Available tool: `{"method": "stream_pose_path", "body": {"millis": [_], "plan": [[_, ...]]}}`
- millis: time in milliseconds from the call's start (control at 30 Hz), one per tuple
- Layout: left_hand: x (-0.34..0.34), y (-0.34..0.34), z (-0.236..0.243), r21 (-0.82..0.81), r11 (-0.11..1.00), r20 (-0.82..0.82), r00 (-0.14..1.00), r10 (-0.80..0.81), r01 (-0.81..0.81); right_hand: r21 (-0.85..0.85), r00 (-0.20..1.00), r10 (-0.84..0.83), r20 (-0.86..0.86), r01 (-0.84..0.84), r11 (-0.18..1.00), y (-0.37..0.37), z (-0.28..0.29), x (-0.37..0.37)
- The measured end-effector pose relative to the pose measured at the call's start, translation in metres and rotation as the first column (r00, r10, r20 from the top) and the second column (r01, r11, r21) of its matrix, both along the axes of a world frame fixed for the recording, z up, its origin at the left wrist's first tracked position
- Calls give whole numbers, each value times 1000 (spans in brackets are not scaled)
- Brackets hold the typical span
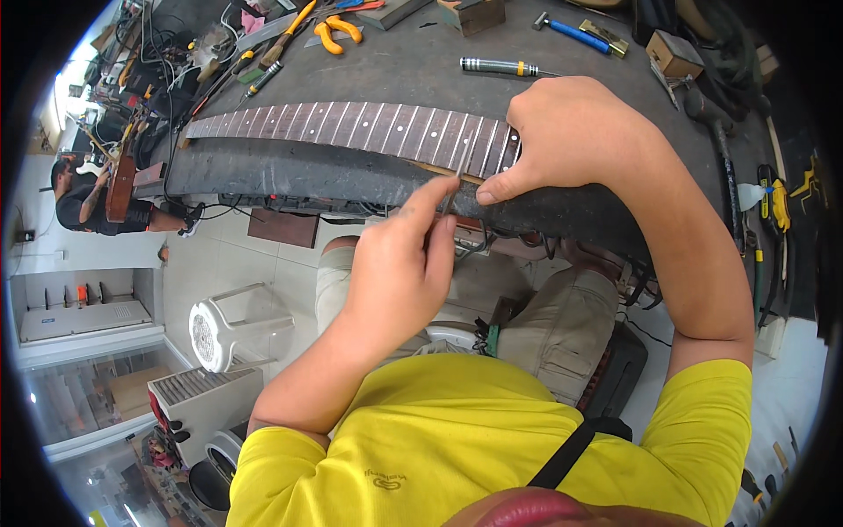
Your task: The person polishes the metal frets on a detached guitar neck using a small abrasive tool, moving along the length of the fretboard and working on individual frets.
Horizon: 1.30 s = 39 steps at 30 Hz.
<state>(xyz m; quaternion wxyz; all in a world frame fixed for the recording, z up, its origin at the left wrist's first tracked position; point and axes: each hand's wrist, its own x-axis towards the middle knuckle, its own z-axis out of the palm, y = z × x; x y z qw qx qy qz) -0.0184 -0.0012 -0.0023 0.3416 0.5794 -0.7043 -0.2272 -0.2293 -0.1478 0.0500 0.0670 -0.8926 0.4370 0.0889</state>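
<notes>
Both hands work at the right-hand end of a fretted guitar neck [351,127] on the dark workbench [399,66].
I see the neck lying fret side up along the bench's near edge, its pale fret wires and dot inlays stretching off to the left; the left hand [399,259] pinches a slim metal tool [463,159] between thumb and forefinger, the shaft slanting up over the frets, though it is too thin from here for me to say which fret, if any, it touches, while the right hand [562,132] grasps the neck's end with its thumb at the near edge and most of its fingers hidden from me; beyond the neck I make out a silver-handled screwdriver [499,67] near the right hand, orange-handled pliers [330,37] farther left, and a blue-handled hammer [575,33].
</notes>
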Motion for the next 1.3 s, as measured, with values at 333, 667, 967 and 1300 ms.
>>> {"method": "stream_pose_path", "body": {"millis": [333, 667, 967, 1300], "plan": [[7, 27, 2, -63, 994, 65, 995, -80, 84, 69, 998, 60, 1, -60, 996, -4, 5, -4], [-7, 1, -9, -28, 999, -18, 999, -32, 32, 46, 999, 42, 20, -43, 998, -1, 1, -3], [2, 28, -27, -98, 995, -115, 993, -12, 1, 46, 996, 58, 66, -61, 997, -5, -4, -2], [-3, 28, -7, -49, 999, -4, 1000, -4, 4, 27, 997, 49, 56, -51, 998, -1, -2, -2]]}}
